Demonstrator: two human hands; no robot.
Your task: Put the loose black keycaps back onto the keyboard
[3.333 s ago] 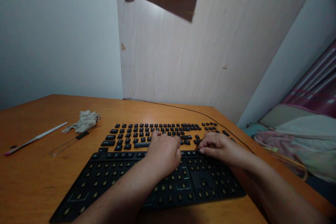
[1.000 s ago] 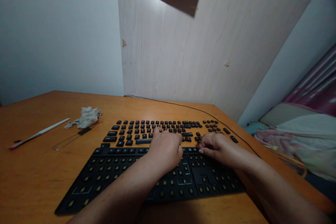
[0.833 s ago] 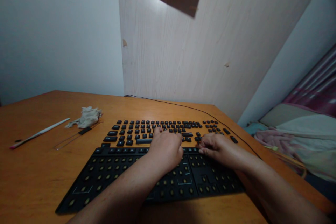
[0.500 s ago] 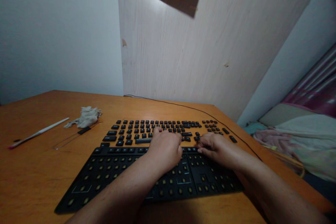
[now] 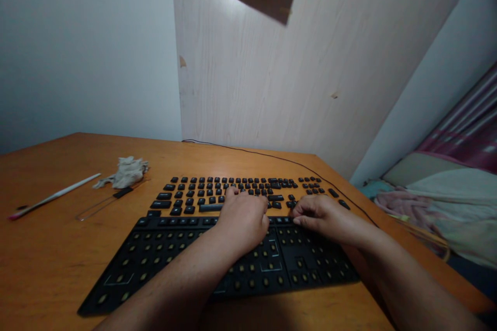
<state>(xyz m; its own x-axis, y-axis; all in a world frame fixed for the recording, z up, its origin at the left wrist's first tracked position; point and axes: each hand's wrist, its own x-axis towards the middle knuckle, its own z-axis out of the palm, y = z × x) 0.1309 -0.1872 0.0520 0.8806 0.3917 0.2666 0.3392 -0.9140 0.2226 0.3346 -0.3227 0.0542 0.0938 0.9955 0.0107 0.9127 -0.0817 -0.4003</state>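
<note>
A black keyboard base (image 5: 155,258) with its caps off lies across the wooden table (image 5: 50,258). Rows of loose black keycaps (image 5: 194,192) are laid out on the table just behind it. My left hand (image 5: 243,220) rests curled over the base's upper edge near the middle, with one fingertip reaching into the keycap rows and the other fingers tucked under. My right hand (image 5: 326,217) sits to its right, fingers pinched together on a small black keycap at the base's top edge. Both forearms lie over the base.
A crumpled pale cloth (image 5: 126,171), a thin wire tool with a black grip (image 5: 101,206) and a white stick (image 5: 54,197) lie at the left. A black cable (image 5: 272,158) runs along the back. The table's right edge drops off beside bedding (image 5: 435,201).
Both hands stay in nearly the same place at the keyboard's top edge. Only small shifts of the fingers and the camera show.
</note>
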